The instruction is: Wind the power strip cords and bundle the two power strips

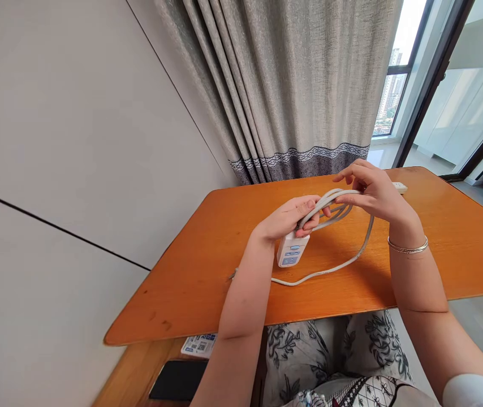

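Note:
My left hand (288,219) is closed around a white power strip (292,249) and the coiled loops of its white cable (332,208), held just above the orange wooden table (457,237). My right hand (372,191) pinches the far end of the cable loops, a little higher and to the right. A loose length of the cable (330,268) hangs down and lies in a curve on the tabletop below both hands. A silver bangle (408,247) circles my right wrist.
A small white object (400,187) lies on the table behind my right hand. Grey curtains (292,85) hang past the far edge, with a window at right and a wall at left. A dark phone (177,380) and a printed card (199,344) rest on a lower wooden surface.

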`<state>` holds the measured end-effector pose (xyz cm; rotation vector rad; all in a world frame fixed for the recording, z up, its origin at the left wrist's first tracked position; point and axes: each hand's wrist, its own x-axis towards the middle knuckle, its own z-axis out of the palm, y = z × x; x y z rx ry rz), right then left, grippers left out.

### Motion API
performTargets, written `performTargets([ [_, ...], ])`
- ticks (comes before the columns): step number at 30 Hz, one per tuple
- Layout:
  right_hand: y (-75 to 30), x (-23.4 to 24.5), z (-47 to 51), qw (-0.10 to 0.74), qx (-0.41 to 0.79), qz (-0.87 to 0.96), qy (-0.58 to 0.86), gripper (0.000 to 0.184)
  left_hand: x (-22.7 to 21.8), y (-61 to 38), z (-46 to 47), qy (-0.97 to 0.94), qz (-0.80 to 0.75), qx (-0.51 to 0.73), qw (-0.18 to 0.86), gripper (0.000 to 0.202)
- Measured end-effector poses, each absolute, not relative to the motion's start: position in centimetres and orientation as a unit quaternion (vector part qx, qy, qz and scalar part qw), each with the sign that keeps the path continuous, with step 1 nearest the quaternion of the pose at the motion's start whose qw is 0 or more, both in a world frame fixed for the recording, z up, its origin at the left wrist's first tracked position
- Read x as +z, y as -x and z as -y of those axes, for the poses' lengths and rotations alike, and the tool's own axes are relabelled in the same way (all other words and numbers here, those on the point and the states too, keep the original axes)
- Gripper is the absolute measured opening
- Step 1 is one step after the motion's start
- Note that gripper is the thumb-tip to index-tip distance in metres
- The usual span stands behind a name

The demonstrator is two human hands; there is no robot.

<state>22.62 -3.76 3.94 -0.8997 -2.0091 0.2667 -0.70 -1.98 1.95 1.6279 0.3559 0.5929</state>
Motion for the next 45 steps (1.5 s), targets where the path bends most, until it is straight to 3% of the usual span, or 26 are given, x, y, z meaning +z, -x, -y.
performTargets([
  [6,-22.4,3.0,2.5,0.455,0.266,0.785,0.325,0.042,1.7,1.0,1.7,-0.711,-0.116,0.243,0.650,0.066],
  [13,-22.0,3.5,2.7,0.531,0.234,0.724,0.373,0.034,1.2,0.4,1.5,-0.656,-0.109,0.346,0.662,0.060],
  [16,-21.6,3.3,2.2,0.541,0.224,0.721,0.370,0.032,1.6,0.8,1.4,-0.594,-0.132,0.446,0.656,0.059],
  [22,-19.3,1.3,1.0,0.449,0.204,0.782,0.382,0.023,3.1,1.9,0.9,-0.501,-0.168,0.632,0.566,0.058],
  [27,-17.5,0.0,0.8,0.353,0.284,0.795,0.404,0.027,3.7,2.4,0.3,-0.475,-0.164,0.699,0.508,0.056],
  [33,-16.8,-0.6,0.6,0.349,0.431,0.751,0.359,0.011,3.1,3.0,-0.8,-0.475,-0.202,0.730,0.449,0.058],
  [37,-16.5,-1.0,0.0,0.379,0.524,0.681,0.344,0.015,2.9,4.4,-1.6,-0.471,-0.202,0.745,0.428,0.062],
  [42,-16.7,-1.1,-0.4,0.364,0.522,0.673,0.377,0.023,2.6,6.1,-2.7,-0.526,-0.196,0.761,0.326,0.064],
  [45,-17.2,-1.3,-0.6,0.277,0.483,0.728,0.399,0.020,2.7,6.2,-2.8,-0.516,-0.225,0.791,0.239,0.066],
])
